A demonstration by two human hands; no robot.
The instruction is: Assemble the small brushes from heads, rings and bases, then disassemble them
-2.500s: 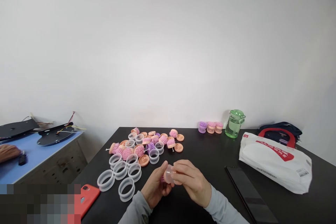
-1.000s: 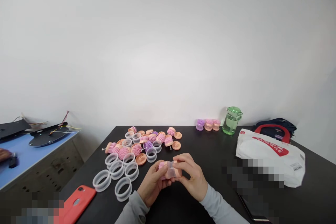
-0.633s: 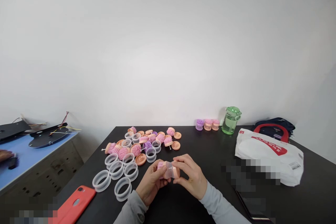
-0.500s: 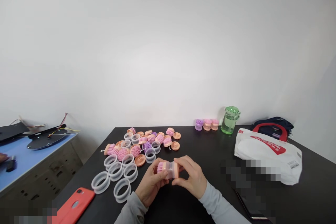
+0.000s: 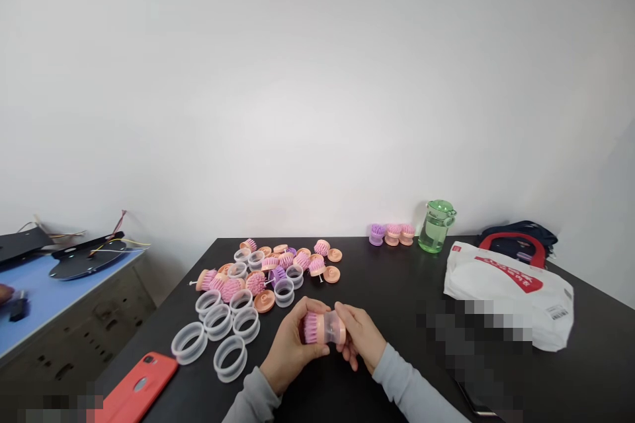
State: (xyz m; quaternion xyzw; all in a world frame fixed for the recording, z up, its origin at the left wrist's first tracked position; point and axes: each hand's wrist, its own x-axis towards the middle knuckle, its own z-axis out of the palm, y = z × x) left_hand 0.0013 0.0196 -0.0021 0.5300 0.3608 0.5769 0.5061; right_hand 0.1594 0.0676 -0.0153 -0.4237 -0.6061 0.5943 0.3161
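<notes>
Hands at six o'clock: my left hand (image 5: pixel 290 351) and right hand (image 5: pixel 361 338) pinch one pink brush (image 5: pixel 323 328) together; three finished brushes (image 5: pixel 391 234) at one o'clock, loose parts pile (image 5: pixel 268 268) at eleven unassembled.

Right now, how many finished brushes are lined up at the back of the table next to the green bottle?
3, side by side left of the green bottle: a purple brush at the left, a pink one in the middle, another pink one nearest the bottle. None looks hidden.

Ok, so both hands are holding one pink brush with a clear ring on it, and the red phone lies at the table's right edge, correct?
Not quite. The head view shows the red phone at the table's left edge. Otherwise yes: left hand and right hand hold the pink brush.
</notes>
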